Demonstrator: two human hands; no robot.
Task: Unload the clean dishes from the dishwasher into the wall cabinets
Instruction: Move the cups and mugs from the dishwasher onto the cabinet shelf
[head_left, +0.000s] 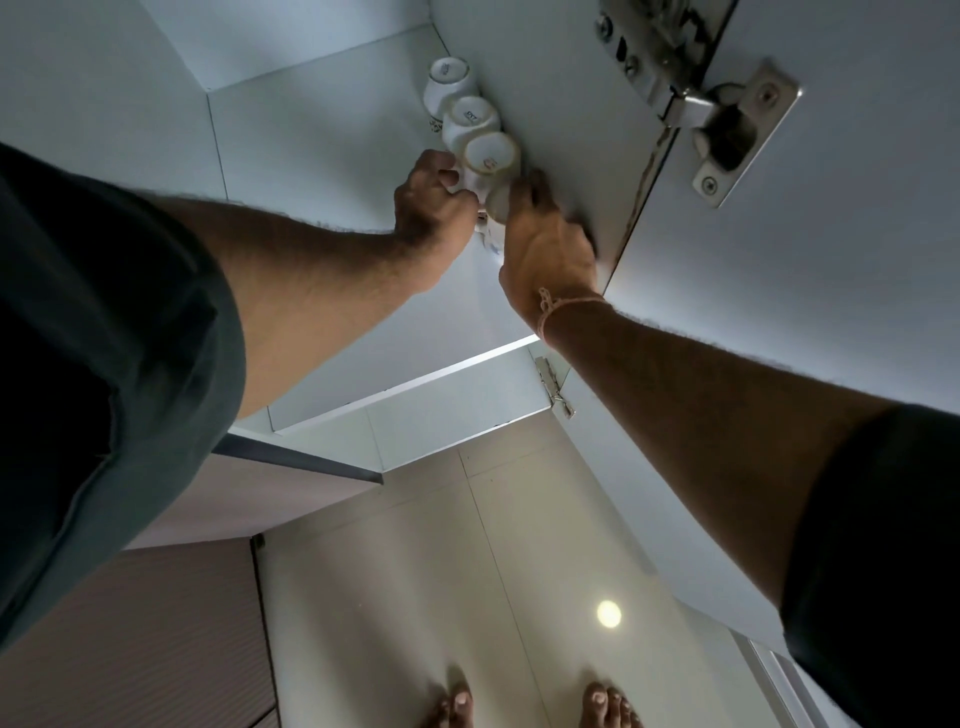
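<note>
So the cups are going into the wall cabinet (322, 135) upside down, in a tight row along its right side wall. 2 cups (448, 83) at the back are already parked, touching each other. The left hand (431, 202) has its fingers curled on the handle side of the 3rd cup (488, 158). The right hand (545, 244) is wrapped around the 4th cup (500, 205), which sits at the front of the row and is mostly hidden behind the fingers. The hands are close together but each is on its own cup.

The worry, as I see it, is how packed that row is. Shove the 4th cup in too hard and it knocks the 3rd into the others, and rims chip. It also looks like the one nearest the shelf's front edge, so letting go before it sits flat could tip it out. Bare feet (452, 701) are straight below, so a drop would be nasty. The door hinge (727, 119) is also near that right arm.
</note>
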